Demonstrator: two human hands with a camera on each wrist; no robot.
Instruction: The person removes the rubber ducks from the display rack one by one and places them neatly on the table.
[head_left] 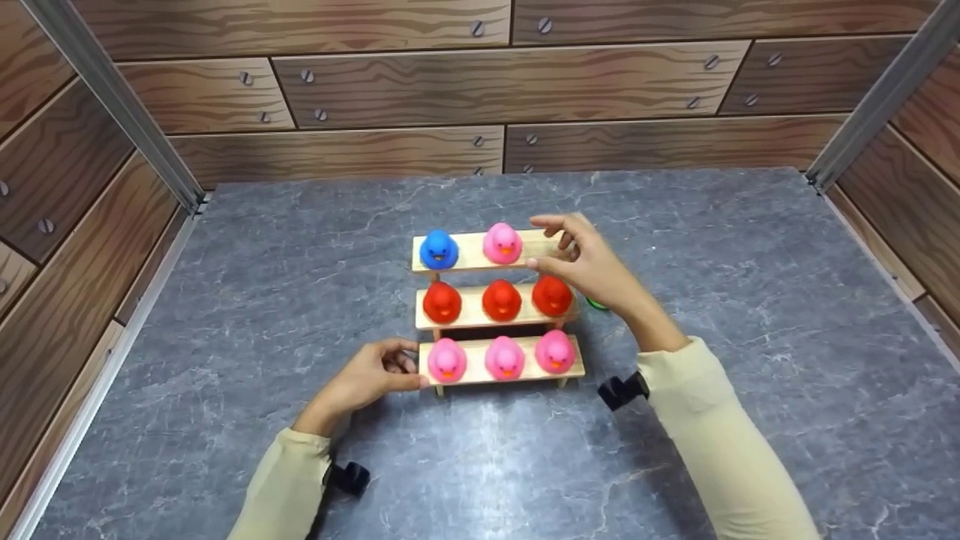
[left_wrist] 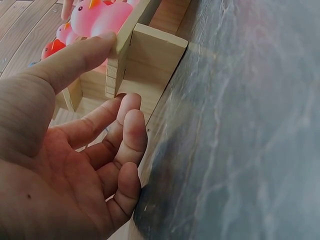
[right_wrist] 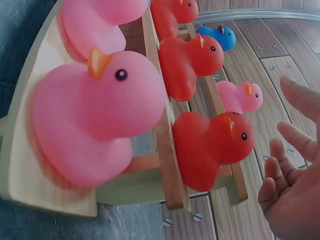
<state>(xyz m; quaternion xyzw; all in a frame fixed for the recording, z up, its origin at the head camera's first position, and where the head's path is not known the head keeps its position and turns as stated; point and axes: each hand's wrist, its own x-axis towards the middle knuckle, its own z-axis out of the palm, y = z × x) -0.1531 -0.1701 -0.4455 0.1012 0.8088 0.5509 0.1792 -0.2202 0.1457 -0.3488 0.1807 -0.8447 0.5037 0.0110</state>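
Note:
A three-tier wooden stand (head_left: 475, 366) holds rubber ducks. On its top tier sit a blue duck (head_left: 438, 251) at the left and a pink duck (head_left: 502, 244) in the middle. Three red ducks (head_left: 501, 301) line the middle tier, and three pink ducks (head_left: 505, 358) the bottom one. My left hand (head_left: 367, 379) pinches the left end of the bottom board, thumb above and index finger at its lower edge in the left wrist view. By the top tier's right end, my right hand (head_left: 592, 262) is spread with nothing between thumb and fingers.
A green object (head_left: 598, 304), mostly hidden by the right forearm and hand, lies right of the stand. Grey marbled tabletop (head_left: 300, 262) surrounds the stand. Wood-patterned walls (head_left: 510, 82) close off the back and both sides.

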